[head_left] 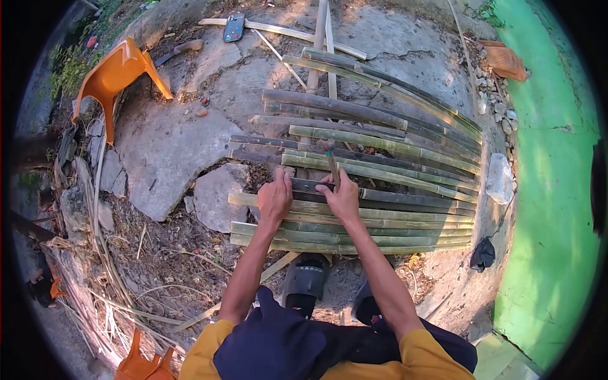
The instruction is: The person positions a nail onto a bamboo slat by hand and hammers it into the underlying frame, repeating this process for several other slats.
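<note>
Right hand (342,197) is gripping a hammer (332,164) mid-frame, left hand (274,197) is touching probably stiff, light bamboo (308,185), grip unclear, best held by its edges.

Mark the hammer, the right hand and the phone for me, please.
Hammer (332,163): head view, on the handle just below its head.
Right hand (343,199): head view, middle of the back of the hand.
Phone (234,28): head view, middle of its upward face.
</note>
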The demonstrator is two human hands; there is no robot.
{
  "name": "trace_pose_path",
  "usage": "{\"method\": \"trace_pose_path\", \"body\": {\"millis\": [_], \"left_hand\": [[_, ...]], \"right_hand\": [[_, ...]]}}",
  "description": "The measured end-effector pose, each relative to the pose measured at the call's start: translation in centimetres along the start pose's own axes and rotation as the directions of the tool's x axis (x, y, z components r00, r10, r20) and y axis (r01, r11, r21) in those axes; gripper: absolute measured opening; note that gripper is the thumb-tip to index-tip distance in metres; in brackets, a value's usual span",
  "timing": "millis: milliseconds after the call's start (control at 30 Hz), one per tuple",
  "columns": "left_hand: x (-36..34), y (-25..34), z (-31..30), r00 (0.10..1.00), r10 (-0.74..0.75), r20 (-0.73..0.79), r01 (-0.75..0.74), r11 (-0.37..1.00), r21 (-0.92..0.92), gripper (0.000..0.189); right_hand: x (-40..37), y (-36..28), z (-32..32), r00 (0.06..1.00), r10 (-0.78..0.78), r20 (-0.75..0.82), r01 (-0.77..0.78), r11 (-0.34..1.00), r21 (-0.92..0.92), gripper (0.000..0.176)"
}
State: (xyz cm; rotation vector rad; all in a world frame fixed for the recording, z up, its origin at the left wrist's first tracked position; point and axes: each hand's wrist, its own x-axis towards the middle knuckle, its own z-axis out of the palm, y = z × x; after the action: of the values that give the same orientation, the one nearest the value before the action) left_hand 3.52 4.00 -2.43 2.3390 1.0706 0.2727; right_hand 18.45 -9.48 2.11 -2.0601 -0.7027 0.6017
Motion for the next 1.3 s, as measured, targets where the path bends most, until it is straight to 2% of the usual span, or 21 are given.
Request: {"method": "trace_pose_path", "body": {"millis": [167, 233, 300, 367, 500, 600, 667, 700, 767, 800, 867, 1000, 1067, 1133, 1200, 1267, 1300], "left_hand": [[-0.3, -0.2, 0.2, 0.999, -0.029, 0.015, 0.029, 0.999, -0.022, 0.027], [-0.3, 0.1, 0.1, 0.999, -0.033, 0.021, 0.034, 0.999, -0.018, 0.028], [-0.1, 0.2, 0.0, 0.999, -0.030, 0.021, 0.031, 0.999, -0.013, 0.028], [-0.2, 0.3, 0.1, 0.999, 0.005, -0.053, -0.009, 0.997, -0.075, 0.029], [-0.3, 0.3, -0.2, 1.000, -0.027, 0.001, 0.027, 0.999, -0.046, 0.028], [0.3, 1.0, -0.7, 0.997, -0.078, -0.022, 0.076, 0.994, -0.079, 0.034], [1.3, 1.5, -1.2, 0.965, -0.248, 0.080, 0.253, 0.966, -0.048, 0.044], [1.6, 1.6, -1.2, 0.965, -0.250, 0.080, 0.254, 0.966, -0.045, 0.044], [1.8, 2.0, -1.0, 0.981, -0.195, -0.020, 0.194, 0.981, -0.029, 0.055], [1.7, 1.9, -0.5, 0.980, -0.199, -0.019, 0.198, 0.980, -0.029, 0.055], [1.4, 1.7, 0.2, 0.985, -0.168, -0.048, 0.167, 0.986, -0.027, 0.050], [1.2, 2.2, 0.3, 0.974, -0.182, -0.136, 0.180, 0.983, -0.031, 0.048], [0.9, 2.1, 0.2, 0.981, -0.146, -0.129, 0.144, 0.989, -0.026, 0.045], [0.7, 2.0, 0.5, 0.976, -0.089, -0.201, 0.084, 0.996, -0.036, 0.043], [0.7, 1.3, 1.4, 0.974, -0.099, -0.204, 0.084, 0.993, -0.081, 0.042], [0.9, 1.4, 0.9, 0.983, -0.178, -0.043, 0.177, 0.984, -0.014, 0.043], [1.0, 1.6, 0.6, 0.983, -0.179, -0.028, 0.179, 0.984, -0.003, 0.044]], "right_hand": [[0.1, 0.3, 0.1, 0.999, -0.037, -0.011, 0.037, 0.999, 0.000, 0.039], [-0.2, -0.1, -0.1, 1.000, 0.013, 0.020, -0.013, 1.000, -0.017, 0.035], [0.0, 0.0, 0.0, 1.000, -0.001, 0.023, 0.001, 1.000, -0.017, 0.036], [0.0, 0.3, 0.0, 1.000, -0.009, 0.021, 0.009, 1.000, -0.018, 0.037], [-0.5, 0.5, 0.4, 1.000, -0.010, 0.016, 0.010, 1.000, -0.022, 0.036], [-0.3, 0.7, 0.5, 0.998, -0.054, -0.016, 0.054, 0.998, -0.022, 0.035], [-0.4, 1.1, 0.7, 0.995, -0.097, -0.027, 0.096, 0.995, -0.020, 0.035], [-0.4, 1.0, 0.8, 0.994, -0.105, -0.028, 0.104, 0.994, -0.028, 0.034], [-0.5, 1.0, 0.7, 0.994, -0.110, -0.024, 0.109, 0.993, -0.038, 0.034], [-0.5, 0.5, 0.5, 0.998, -0.055, 0.000, 0.055, 0.997, -0.045, 0.034], [-0.5, 0.0, 0.4, 1.000, -0.002, 0.030, 0.004, 0.999, -0.052, 0.033], [-0.4, 0.0, 0.3, 0.999, -0.030, 0.020, 0.031, 0.999, -0.028, 0.033], [-0.9, 0.1, 0.3, 1.000, -0.018, 0.010, 0.018, 1.000, -0.026, 0.034], [-0.7, 0.2, 0.2, 0.997, -0.081, -0.005, 0.080, 0.997, -0.016, 0.034], [-0.8, 0.9, 0.4, 0.996, -0.083, -0.021, 0.083, 0.996, 0.012, 0.035], [-0.7, 0.7, 0.2, 0.997, -0.075, -0.018, 0.075, 0.996, 0.036, 0.034], [-0.8, 0.5, 0.0, 0.998, -0.056, -0.010, 0.056, 0.998, 0.036, 0.034]]}}
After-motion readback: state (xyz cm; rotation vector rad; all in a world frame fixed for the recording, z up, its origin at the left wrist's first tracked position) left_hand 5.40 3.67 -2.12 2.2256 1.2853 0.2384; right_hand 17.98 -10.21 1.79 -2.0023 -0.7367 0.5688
